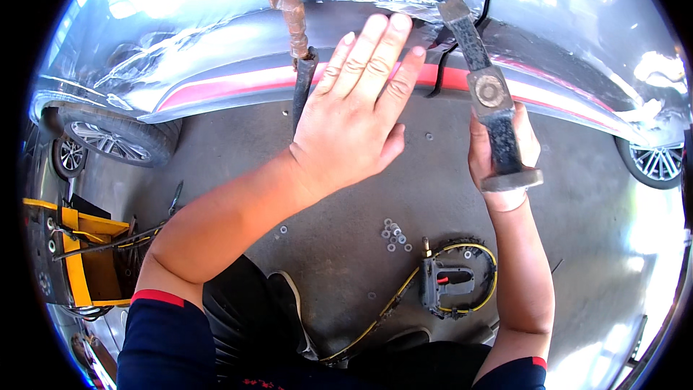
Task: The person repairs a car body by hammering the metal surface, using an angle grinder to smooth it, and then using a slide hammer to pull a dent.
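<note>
A body hammer (489, 90) with a long dark metal head is in my right hand (529, 137); the fingers close round it below the head, and most of its handle is hidden. My left hand (348, 119) is open, fingers stretched up over the dented, scraped lower side of the silver car (216, 50). Whether the fingertips touch the panel I cannot tell. Just left of them hangs a rusty brown metal clamp (289, 18) with a black sleeve (304, 87), partly behind the left hand. A red stripe (238, 87) runs along the car's lower edge.
On the grey floor lie several washers (395, 233) and a grey gun-shaped tool (447, 285) with a yellow cable (494, 274). At left stands a yellow and black cart (76, 253) with cables. A car wheel (115, 137) is at left, another wheel (653, 162) at right.
</note>
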Motion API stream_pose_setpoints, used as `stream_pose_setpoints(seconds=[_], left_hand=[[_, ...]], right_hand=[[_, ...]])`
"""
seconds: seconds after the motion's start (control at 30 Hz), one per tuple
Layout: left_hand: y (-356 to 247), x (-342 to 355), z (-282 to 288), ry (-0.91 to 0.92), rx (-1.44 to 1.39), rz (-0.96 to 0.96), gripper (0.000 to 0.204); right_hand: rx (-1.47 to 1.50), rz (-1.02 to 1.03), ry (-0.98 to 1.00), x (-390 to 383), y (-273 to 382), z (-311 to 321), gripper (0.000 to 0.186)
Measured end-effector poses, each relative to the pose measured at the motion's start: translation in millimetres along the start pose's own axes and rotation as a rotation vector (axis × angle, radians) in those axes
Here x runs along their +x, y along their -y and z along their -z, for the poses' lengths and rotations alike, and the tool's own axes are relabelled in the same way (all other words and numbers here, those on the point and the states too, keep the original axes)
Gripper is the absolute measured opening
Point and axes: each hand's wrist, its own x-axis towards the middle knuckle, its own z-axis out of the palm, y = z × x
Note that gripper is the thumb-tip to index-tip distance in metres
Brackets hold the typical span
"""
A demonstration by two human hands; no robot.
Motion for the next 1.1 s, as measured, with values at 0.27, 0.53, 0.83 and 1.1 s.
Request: stream_pose_setpoints(seconds=[0.27, 0.53, 0.83, 1.1], left_hand=[[7, -6, 2, -0.070, 0.014, 0.023, 0.086], [6, -3, 3, -0.017, 0.081, 0.018, 0.068], [5, -5, 5, -0.065, 0.064, 0.008, 0.064], [7, -5, 9, -0.017, 0.022, 0.020, 0.059]], right_hand=[[0.042, 0.181, -0.110, 8, 23, -17, 0.019], [0.056, 0.159, -0.015, 21, 24, -31, 0.020], [0.015, 0.208, -0.099, 18, 34, -32, 0.020], [0.016, 0.207, -0.066, 18, 37, -35, 0.019]])
